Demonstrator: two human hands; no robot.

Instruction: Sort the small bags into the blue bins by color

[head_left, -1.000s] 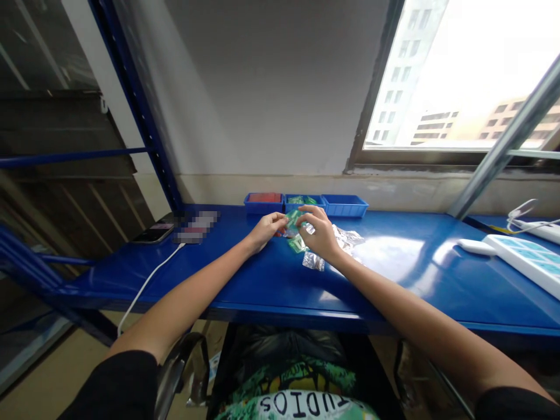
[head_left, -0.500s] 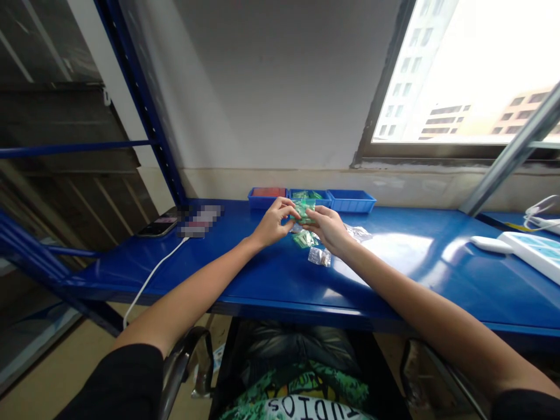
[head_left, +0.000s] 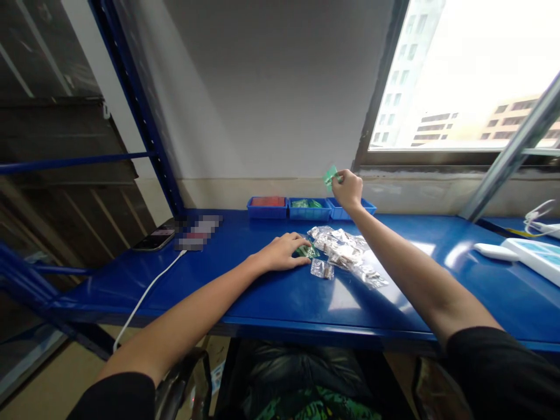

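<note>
Raised above the blue bins at the back, my right hand (head_left: 349, 189) pinches a small green plastic bag (head_left: 331, 176) by its edge. On the desktop my left hand (head_left: 285, 253) lies low with thumb and fingers apart. Its fingertips rest at another green bag (head_left: 309, 250), which they partly cover. Close to that hand is a single clear zip bag (head_left: 322, 269) with small contents too small to make out. A loose heap of similar clear bags (head_left: 347, 248) spreads to the right, below my right forearm.
Three blue bins stand along the wall: the left bin (head_left: 266, 214) holds red packets, the middle bin (head_left: 310, 213) green bags, and the right bin (head_left: 365, 209) is partly hidden by my right arm. Phones (head_left: 155, 238) and a white cable (head_left: 151, 280) lie left; a white device (head_left: 536, 256) sits right.
My hands have separated. The right has risen up and right with a green bag; the left has dropped to the desktop beside another green bag. The clear-bag heap is now more exposed.
</note>
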